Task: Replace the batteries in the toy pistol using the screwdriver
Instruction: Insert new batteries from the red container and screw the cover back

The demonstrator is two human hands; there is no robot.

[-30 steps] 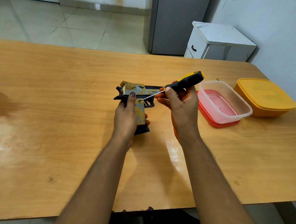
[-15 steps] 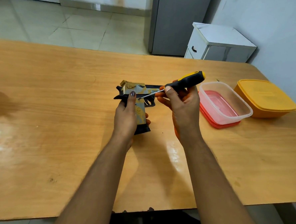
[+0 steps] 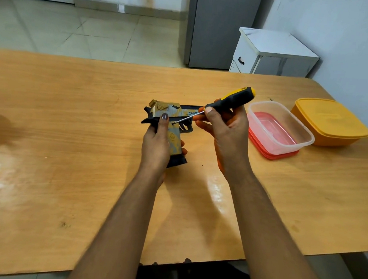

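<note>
A gold, grey and black toy pistol [image 3: 173, 115] is held over the middle of the wooden table [image 3: 71, 132], barrel pointing right. My left hand [image 3: 157, 144] grips its handle from the left, thumb lying up the side. My right hand [image 3: 226, 137] holds a screwdriver [image 3: 228, 102] with a black and yellow handle. Its thin metal shaft slants down to the left, and the tip sits on the pistol's side just above the grip, beside the trigger guard. No batteries are visible.
A clear plastic container [image 3: 281, 126] stands on a red lid [image 3: 270, 153] at the right. A closed yellow-orange box [image 3: 328, 121] sits behind it near the wall. Beyond the table are a white cabinet [image 3: 274, 52] and a grey fridge [image 3: 220, 27].
Almost nothing differs; both hands, the pistol and the screwdriver stay in the same place, with the tip still on the pistol's side.
</note>
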